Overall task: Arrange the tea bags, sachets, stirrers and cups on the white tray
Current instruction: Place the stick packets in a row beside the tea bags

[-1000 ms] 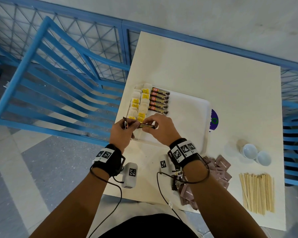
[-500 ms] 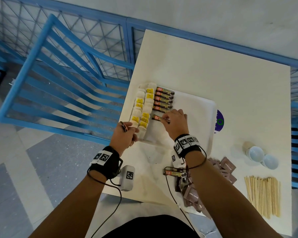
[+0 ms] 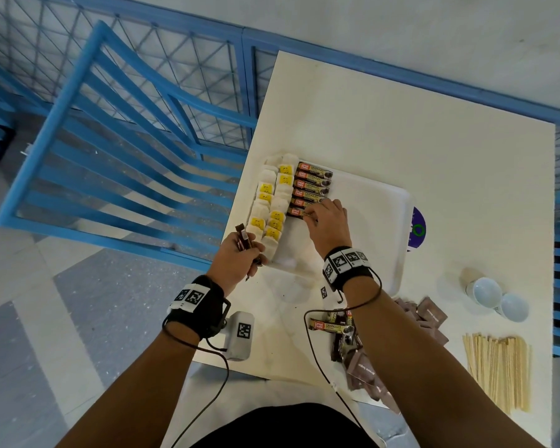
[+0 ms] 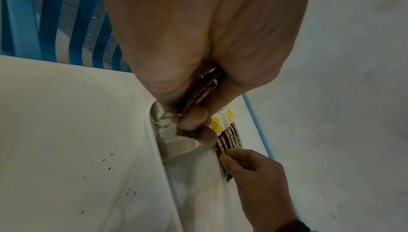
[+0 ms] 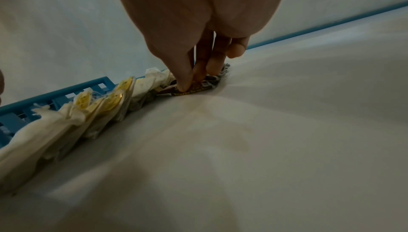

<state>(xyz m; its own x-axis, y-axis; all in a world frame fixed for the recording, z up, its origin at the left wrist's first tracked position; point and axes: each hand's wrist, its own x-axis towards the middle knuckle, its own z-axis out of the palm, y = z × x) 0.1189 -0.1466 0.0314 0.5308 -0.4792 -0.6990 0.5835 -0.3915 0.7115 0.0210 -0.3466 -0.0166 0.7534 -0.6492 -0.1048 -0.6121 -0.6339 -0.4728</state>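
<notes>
The right hand point(image 3: 328, 226) pinches a coffee sachet point(image 3: 299, 212) flat on the white tray point(image 3: 375, 202). Left of it, the left hand point(image 3: 236, 261) grips spare sachets point(image 3: 243, 240) in curled fingers.

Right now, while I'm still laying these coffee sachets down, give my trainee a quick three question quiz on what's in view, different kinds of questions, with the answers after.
1. True or false: the two cups already stand on the white tray.
2. Which hand holds spare sachets clear of the tray? A) left hand B) right hand
3. Fill in: the right hand sets a sachet at the near end of the sachet row, beside the ____ bags.

Key
1. False; they stand on the table, near the stirrers.
2. A
3. tea
</notes>
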